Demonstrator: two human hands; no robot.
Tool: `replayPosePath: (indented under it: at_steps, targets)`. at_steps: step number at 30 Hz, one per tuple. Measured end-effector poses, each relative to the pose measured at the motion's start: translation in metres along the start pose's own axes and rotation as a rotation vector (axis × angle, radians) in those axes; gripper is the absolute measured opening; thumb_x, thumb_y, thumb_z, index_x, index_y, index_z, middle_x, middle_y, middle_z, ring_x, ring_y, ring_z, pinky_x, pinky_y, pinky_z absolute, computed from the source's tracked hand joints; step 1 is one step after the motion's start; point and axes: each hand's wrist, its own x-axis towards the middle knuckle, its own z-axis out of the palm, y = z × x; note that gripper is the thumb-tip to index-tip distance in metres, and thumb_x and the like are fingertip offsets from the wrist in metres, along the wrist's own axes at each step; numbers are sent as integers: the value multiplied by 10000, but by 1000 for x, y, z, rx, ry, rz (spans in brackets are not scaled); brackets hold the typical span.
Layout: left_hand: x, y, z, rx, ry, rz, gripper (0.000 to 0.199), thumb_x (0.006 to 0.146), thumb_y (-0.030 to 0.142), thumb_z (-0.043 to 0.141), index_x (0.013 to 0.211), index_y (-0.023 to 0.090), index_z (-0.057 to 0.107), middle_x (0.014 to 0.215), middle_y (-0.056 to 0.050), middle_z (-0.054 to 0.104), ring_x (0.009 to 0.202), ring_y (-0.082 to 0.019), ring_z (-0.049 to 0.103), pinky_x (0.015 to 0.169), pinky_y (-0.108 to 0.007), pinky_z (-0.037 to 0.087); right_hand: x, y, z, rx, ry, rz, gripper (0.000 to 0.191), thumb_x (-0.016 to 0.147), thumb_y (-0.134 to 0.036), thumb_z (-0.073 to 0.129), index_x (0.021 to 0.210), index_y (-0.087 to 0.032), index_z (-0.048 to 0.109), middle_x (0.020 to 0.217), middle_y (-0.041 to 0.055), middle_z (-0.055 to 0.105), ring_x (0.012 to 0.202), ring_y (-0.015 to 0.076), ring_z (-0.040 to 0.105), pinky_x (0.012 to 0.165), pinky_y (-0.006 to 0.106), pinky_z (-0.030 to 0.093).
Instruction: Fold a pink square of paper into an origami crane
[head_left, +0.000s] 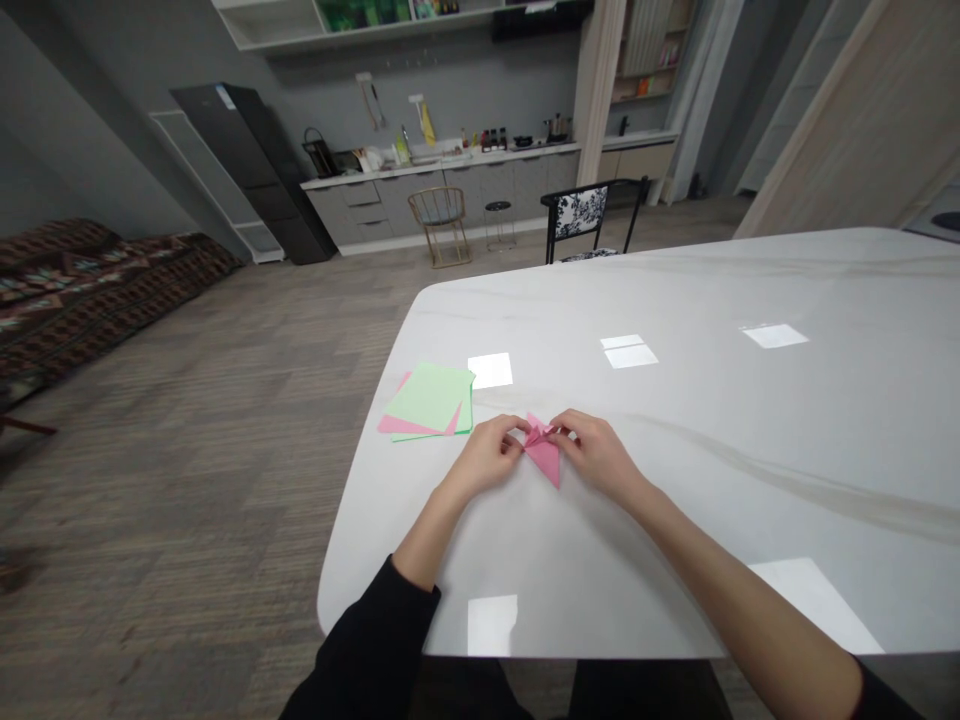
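A small folded piece of pink paper is held between my two hands, just above or on the white table. My left hand pinches its left edge with thumb and fingers. On the other side, my right hand grips the upper right part of the paper. One pointed end of the paper hangs toward me, and a smaller tip shows at the top. The fingertips cover some of the middle folds.
Green and pink paper sheets lie in a loose stack left of my hands, near the table's left edge. A black chair stands at the far edge. Bright reflections show on the tabletop.
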Motion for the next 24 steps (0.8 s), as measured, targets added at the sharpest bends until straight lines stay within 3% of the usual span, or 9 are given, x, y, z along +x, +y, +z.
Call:
replayPosePath:
  at_steps: [3,6,9,13,15,18,20,24]
  targets:
    - [0,1,4,-131,-51,24,475,698,-18,477,1095,200,617,1096,-76,668,963,-192,658,834,-307,528,0,0,0,83,10,91,140,884,-273,512,827,-213,625,766,20,667,696,177,598,617,283,438]
    - [0,7,10,-308,-28,49,430,732,58,600,1143,185,592,1172,-112,647,1090,-227,620,963,-372,479,0,-2,-1,265,33,197,162,867,-332,529,828,-197,610,737,25,652,639,169,589,547,264,449]
    - [2,10,18,-445,59,6,376,722,139,691,1084,168,594,1099,-114,673,1040,-229,645,923,-362,497,0,-2,-1,345,26,220,186,863,-353,533,838,-189,617,712,20,641,591,155,572,519,258,452]
    - [3,7,24,-527,175,-134,326,690,192,740,990,160,615,904,-64,720,835,-209,700,762,-304,530,0,-3,0,349,29,191,158,845,-314,549,852,-193,651,701,16,640,633,162,580,515,251,455]
    - [4,6,24,-536,235,-187,301,665,222,763,930,152,638,933,-70,726,764,-202,704,710,-293,530,0,-5,1,367,40,194,169,846,-325,552,852,-197,663,727,22,643,665,167,581,513,253,470]
    - [6,6,23,-557,343,-199,266,631,250,788,826,136,647,996,-85,718,773,-201,702,735,-305,532,1,-9,2,443,78,228,216,828,-396,596,883,-201,671,901,53,653,734,178,595,509,265,511]
    - [8,7,23,-579,389,-192,271,621,259,798,793,136,629,898,-72,725,767,-197,698,745,-307,531,1,-11,4,532,76,260,254,779,-422,662,906,-202,668,1024,67,638,765,183,612,515,279,539]
    - [7,9,26,-620,365,-174,353,627,247,803,852,172,542,722,-29,712,698,-194,696,693,-309,540,2,-12,9,736,70,340,274,716,-402,736,846,-177,647,795,39,666,700,176,635,578,304,563]
